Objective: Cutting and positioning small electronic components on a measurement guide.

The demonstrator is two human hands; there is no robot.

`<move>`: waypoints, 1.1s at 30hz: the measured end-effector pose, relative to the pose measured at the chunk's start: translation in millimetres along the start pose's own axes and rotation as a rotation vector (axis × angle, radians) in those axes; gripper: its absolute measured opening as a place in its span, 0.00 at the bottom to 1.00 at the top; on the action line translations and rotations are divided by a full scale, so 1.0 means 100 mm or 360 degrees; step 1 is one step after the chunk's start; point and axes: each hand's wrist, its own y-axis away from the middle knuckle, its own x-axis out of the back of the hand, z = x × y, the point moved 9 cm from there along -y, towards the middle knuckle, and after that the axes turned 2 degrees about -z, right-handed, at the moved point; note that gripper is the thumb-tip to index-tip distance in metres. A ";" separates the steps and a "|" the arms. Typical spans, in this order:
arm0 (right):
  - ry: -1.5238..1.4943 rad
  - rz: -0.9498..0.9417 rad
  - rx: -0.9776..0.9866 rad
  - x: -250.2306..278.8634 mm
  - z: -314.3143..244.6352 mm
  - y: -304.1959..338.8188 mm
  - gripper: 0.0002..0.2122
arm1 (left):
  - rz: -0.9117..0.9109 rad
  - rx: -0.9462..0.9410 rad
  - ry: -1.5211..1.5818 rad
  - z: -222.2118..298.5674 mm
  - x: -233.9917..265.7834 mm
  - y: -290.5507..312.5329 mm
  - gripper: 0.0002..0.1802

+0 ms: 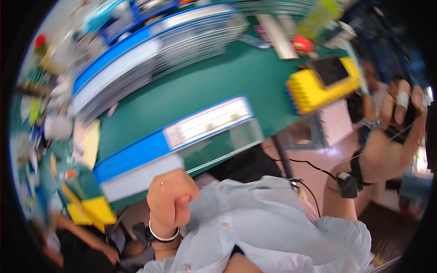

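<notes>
My left hand (170,198), a ring on one finger and a white band at the wrist, is closed in a fist at the front of my light shirt. Whatever it may hold is hidden. Beside it lies a long shallow blue and clear plastic tray (129,157) with a white label strip, along the bench's near edge. Far out to the right, my right hand (387,145) is raised, white tape around one finger. A thin pale thread (339,163) slants up to its fingers, which seem closed on it; blur softens the fingertips.
A green bench top (191,86) carries a stack of similar trays (159,59) at the back. To the right sits a dark phone-like slab (331,71) on yellow spiral notebooks (309,93). Black cables (314,191) hang below. Another person's arm (88,234) shows at lower left.
</notes>
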 end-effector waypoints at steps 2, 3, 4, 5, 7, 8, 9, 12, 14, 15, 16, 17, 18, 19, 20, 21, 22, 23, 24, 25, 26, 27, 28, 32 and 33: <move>-0.0130 0.0088 -0.0245 -0.26 0.24 0.19 0.08 | 0.0174 0.0163 -0.0260 -0.10 0.40 0.22 0.02; -0.0117 0.0169 -0.0457 -0.36 0.43 0.32 0.07 | 0.0193 0.0169 -0.0441 -0.12 0.53 0.23 0.03; 0.0047 0.0170 -0.0498 -0.47 0.60 0.40 0.08 | 0.0202 0.0179 -0.0629 -0.11 0.64 0.23 0.06; -0.0036 0.0109 -0.0672 -0.67 0.82 0.49 0.08 | 0.0235 0.0247 -0.0711 -0.15 0.77 0.28 0.06; -0.0300 -0.0188 -0.1075 -1.15 1.29 0.75 0.07 | 0.0581 0.0397 -0.1270 -0.25 1.15 0.62 0.10; -0.0326 -0.0112 -0.1237 -1.32 1.44 0.95 0.06 | 0.0596 0.0442 -0.1325 -0.30 1.25 0.73 0.10; -0.0424 -0.0258 -0.1402 -1.52 1.55 1.08 0.05 | 0.0870 0.0536 -0.1421 -0.27 1.47 0.89 0.09; -0.0510 -0.0771 -0.1767 -2.00 1.72 1.41 0.04 | 0.1301 0.0653 -0.1614 -0.25 1.86 1.20 0.07; -0.0680 -0.0963 -0.1744 -2.27 1.69 1.49 0.03 | 0.1605 0.0769 -0.1560 -0.27 2.06 1.42 0.06; -0.0676 -0.1074 -0.1726 -2.35 1.69 1.52 0.03 | 0.1694 0.0850 -0.1434 -0.33 2.12 1.48 0.06; -0.0671 -0.1183 -0.1705 -2.43 1.68 1.54 0.04 | 0.1689 0.0871 -0.1437 -0.37 2.15 1.49 0.06; -0.0678 -0.1183 -0.1724 -2.46 1.71 1.56 0.04 | 0.1740 0.0869 -0.1403 -0.41 2.19 1.53 0.05; -0.0677 -0.1207 -0.1697 -2.51 1.72 1.56 0.04 | 0.1795 0.0864 -0.1368 -0.44 2.22 1.57 0.05; -0.0675 -0.1230 -0.1669 -2.54 1.73 1.56 0.04 | 0.1791 0.0880 -0.1370 -0.46 2.24 1.58 0.05; -0.0680 -0.1232 -0.1684 -2.56 1.75 1.57 0.04 | 0.1818 0.0882 -0.1339 -0.47 2.25 1.60 0.05; -0.0670 -0.1204 -0.1666 -2.56 1.77 1.56 0.04 | 0.1851 0.0882 -0.1310 -0.48 2.27 1.62 0.06; -0.0660 -0.1176 -0.1648 -2.56 1.78 1.54 0.03 | 0.1855 0.0896 -0.1314 -0.49 2.27 1.64 0.06; -0.0666 -0.1184 -0.1658 -2.56 1.79 1.52 0.03 | 0.1850 0.0872 -0.1285 -0.50 2.28 1.65 0.06; -0.0628 -0.1174 -0.1656 -2.54 1.79 1.47 0.03 | 0.1844 0.0848 -0.1248 -0.52 2.28 1.65 0.06; -0.0590 -0.1164 -0.1653 -2.51 1.80 1.43 0.03 | 0.1846 0.0862 -0.1245 -0.53 2.28 1.65 0.06; -0.0588 -0.1170 -0.1665 -2.50 1.79 1.43 0.03 | 0.1870 0.0864 -0.1238 -0.53 2.29 1.67 0.06; -0.0547 -0.1136 -0.1689 -2.45 1.80 1.43 0.04 | 0.1888 0.0863 -0.1228 -0.54 2.29 1.67 0.06; -0.0504 -0.1101 -0.1714 -2.42 1.81 1.43 0.04 | 0.1884 0.0874 -0.1221 -0.57 2.30 1.67 0.06; -0.0429 -0.1025 -0.1708 -2.34 1.76 1.39 0.08 | 0.1821 0.0800 -0.1345 -0.46 2.30 1.67 0.06; -0.0382 -0.0955 -0.1762 -2.31 1.76 1.40 0.09 | 0.1778 0.0827 -0.1385 -0.48 2.29 1.67 0.06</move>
